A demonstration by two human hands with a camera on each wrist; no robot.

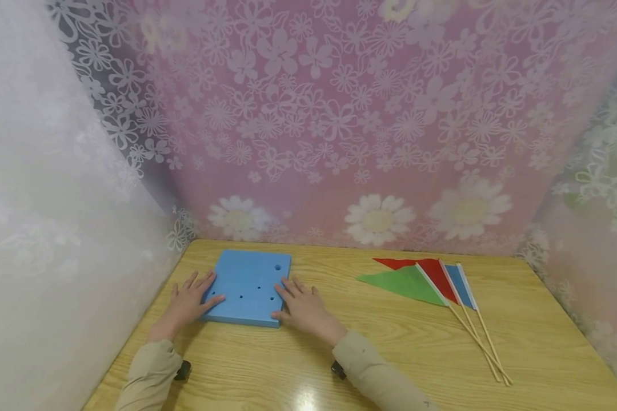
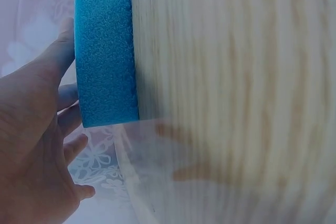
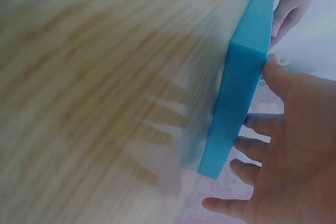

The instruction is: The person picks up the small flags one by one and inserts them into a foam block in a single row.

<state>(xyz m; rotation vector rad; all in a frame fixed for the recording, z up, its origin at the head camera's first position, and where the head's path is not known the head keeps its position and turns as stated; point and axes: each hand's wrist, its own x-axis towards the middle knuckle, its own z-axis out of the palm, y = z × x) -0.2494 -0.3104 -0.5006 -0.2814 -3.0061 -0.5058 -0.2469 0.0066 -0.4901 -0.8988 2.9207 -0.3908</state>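
A flat blue foam board with several small holes lies on the wooden table. My left hand rests on its left edge, fingers spread and thumb over the top. On the opposite side my right hand touches the right edge with its fingers spread. In the left wrist view the left hand is beside the thick foam side. The right wrist view has the right hand's fingertips along the board's edge, with the thumb at a corner.
Right of the board lie three pennant flags on thin wooden sticks: a green flag, a red flag and a blue flag. Their sticks cross near the lower ends. A flowered wall covering rises behind the table.
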